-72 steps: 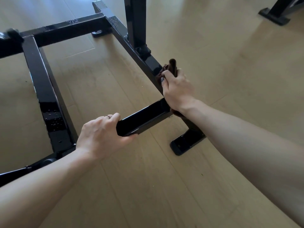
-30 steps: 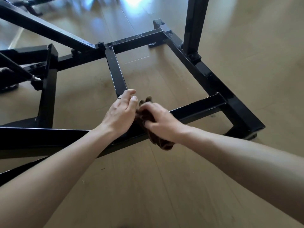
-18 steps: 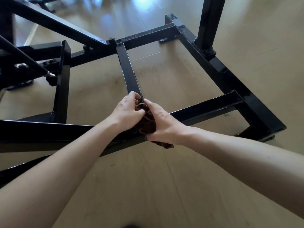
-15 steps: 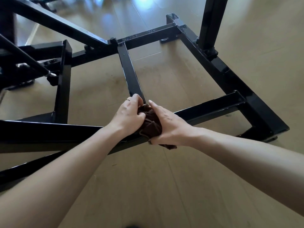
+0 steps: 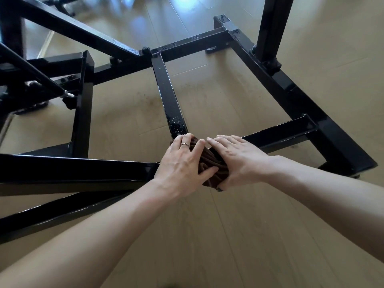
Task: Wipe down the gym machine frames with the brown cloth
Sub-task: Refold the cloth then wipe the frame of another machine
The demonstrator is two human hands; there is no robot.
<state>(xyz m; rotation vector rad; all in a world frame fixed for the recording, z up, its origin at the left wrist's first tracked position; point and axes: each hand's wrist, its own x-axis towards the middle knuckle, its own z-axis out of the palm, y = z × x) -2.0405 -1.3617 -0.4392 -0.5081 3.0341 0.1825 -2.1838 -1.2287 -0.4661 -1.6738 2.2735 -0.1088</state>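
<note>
The brown cloth (image 5: 211, 163) lies bunched on the black machine frame (image 5: 170, 100), where the middle bar meets the front crossbar (image 5: 280, 135). Both of my hands are on it. My left hand (image 5: 181, 162) lies over its left side with fingers spread and the thumb pressing on the folds. My right hand (image 5: 239, 157) covers its right side, fingers laid on top and the thumb tucked under the near edge, gripping the cloth. Most of the cloth is hidden under the two hands. Water drops shine on the middle bar just beyond my fingers.
A black upright post (image 5: 270, 28) rises from the right side rail (image 5: 301, 96). Slanted black bars (image 5: 79, 32) and more frame parts crowd the left. A long low bar (image 5: 72, 169) runs in from the left. Wooden floor (image 5: 239, 235) lies in front of me.
My right hand slid the cloth left along the front crossbar to the middle junction. My left hand joined it, and both hands now spread flatter over the cloth.
</note>
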